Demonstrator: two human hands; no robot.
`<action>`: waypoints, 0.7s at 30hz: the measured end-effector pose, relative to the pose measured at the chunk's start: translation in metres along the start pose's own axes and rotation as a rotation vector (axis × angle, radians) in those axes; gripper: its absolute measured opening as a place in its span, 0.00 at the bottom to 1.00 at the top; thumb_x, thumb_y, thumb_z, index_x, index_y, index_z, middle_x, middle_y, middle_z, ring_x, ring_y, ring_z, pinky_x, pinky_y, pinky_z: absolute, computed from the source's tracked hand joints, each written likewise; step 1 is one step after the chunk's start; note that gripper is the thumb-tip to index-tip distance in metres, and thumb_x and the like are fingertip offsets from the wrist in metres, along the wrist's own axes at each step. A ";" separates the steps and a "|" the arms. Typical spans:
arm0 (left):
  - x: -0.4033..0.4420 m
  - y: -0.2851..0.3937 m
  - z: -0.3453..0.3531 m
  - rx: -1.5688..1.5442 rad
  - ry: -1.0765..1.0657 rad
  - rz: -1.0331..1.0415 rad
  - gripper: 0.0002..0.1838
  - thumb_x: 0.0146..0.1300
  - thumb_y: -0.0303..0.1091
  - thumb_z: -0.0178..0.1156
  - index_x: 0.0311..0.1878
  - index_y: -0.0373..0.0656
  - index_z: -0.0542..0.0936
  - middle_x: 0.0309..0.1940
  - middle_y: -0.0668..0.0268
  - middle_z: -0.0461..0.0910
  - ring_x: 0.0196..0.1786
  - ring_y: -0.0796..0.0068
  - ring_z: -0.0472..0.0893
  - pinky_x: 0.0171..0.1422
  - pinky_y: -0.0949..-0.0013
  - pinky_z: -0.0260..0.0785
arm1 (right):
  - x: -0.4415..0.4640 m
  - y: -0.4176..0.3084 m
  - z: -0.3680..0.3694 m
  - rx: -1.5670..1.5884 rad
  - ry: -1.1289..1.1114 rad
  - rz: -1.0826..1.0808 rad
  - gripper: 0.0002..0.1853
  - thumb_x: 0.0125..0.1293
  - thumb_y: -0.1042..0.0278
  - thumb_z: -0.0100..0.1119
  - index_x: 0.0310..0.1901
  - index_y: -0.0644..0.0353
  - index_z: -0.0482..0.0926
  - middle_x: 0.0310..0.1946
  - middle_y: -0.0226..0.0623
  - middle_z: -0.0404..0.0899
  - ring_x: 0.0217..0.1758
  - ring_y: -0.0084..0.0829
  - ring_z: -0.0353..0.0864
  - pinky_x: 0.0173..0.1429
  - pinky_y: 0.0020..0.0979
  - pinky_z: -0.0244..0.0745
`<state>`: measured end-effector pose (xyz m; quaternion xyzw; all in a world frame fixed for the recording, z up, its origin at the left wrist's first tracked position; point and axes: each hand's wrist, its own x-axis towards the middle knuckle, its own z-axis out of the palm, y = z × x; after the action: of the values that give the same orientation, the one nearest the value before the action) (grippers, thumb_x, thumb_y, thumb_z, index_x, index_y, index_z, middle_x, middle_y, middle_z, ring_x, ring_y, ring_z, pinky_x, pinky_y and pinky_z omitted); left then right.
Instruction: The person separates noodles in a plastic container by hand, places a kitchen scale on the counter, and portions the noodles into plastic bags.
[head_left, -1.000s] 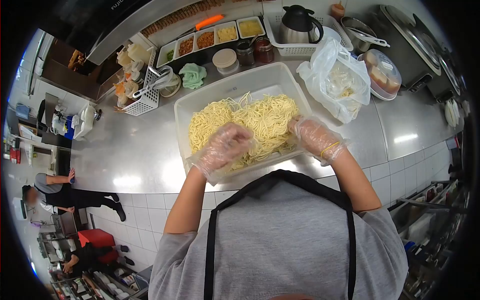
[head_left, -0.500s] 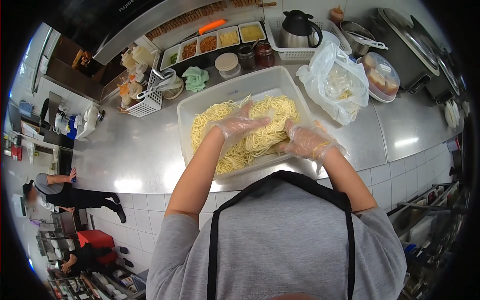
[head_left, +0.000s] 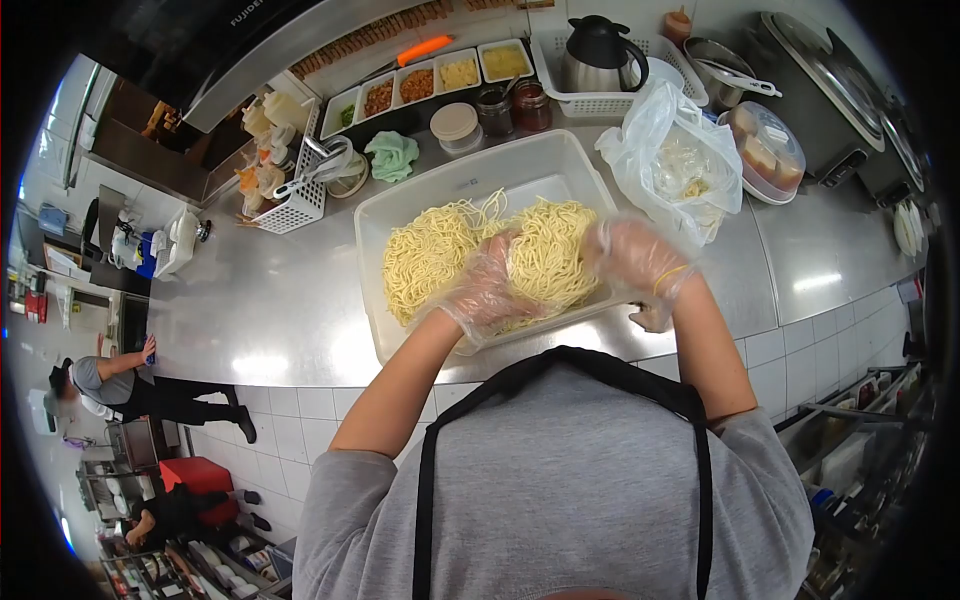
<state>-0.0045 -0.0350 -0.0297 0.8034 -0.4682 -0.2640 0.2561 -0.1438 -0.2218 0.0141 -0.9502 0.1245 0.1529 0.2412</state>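
Works at pale noodles (head_left: 425, 265) inside a plastic tub (head_left: 545, 165).
Shows a broad stretch of steel counter (head_left: 260, 310) left of the tub, but only a narrow strip on the near side. With the gloved left hand (head_left: 485, 290), half open, touches the noodles around the middle of the tub. With the gloved right hand (head_left: 640, 255), reaches over the right side, close to the noodles; cannot tell, because of blur, whether open or closed. Meets a plastic bag (head_left: 670, 160) just to the right, a lidded jar (head_left: 455, 125) and a green cloth (head_left: 391, 156) behind.
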 end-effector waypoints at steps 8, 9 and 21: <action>-0.002 0.003 -0.003 -0.038 -0.013 -0.011 0.61 0.30 0.47 0.78 0.67 0.39 0.53 0.63 0.49 0.59 0.67 0.52 0.58 0.72 0.59 0.51 | 0.037 0.020 -0.005 0.188 0.618 -0.361 0.06 0.52 0.74 0.61 0.33 0.59 0.78 0.32 0.40 0.73 0.42 0.40 0.74 0.49 0.36 0.70; -0.002 0.004 -0.003 -0.034 -0.021 -0.020 0.61 0.30 0.47 0.78 0.67 0.39 0.53 0.63 0.50 0.59 0.67 0.53 0.58 0.72 0.60 0.51 | 0.043 0.021 -0.002 0.188 0.615 -0.362 0.06 0.52 0.74 0.61 0.33 0.59 0.78 0.32 0.40 0.73 0.42 0.40 0.74 0.49 0.36 0.70; -0.001 -0.004 0.001 -0.020 0.039 0.072 0.59 0.29 0.47 0.77 0.66 0.42 0.55 0.60 0.49 0.62 0.64 0.50 0.62 0.69 0.58 0.56 | 0.059 0.014 0.003 0.015 0.459 -0.351 0.07 0.58 0.63 0.55 0.32 0.55 0.79 0.37 0.41 0.74 0.42 0.43 0.75 0.50 0.41 0.69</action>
<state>-0.0034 -0.0324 -0.0328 0.7885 -0.4890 -0.2436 0.2825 -0.0940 -0.2417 -0.0146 -0.9652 0.0106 -0.1110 0.2367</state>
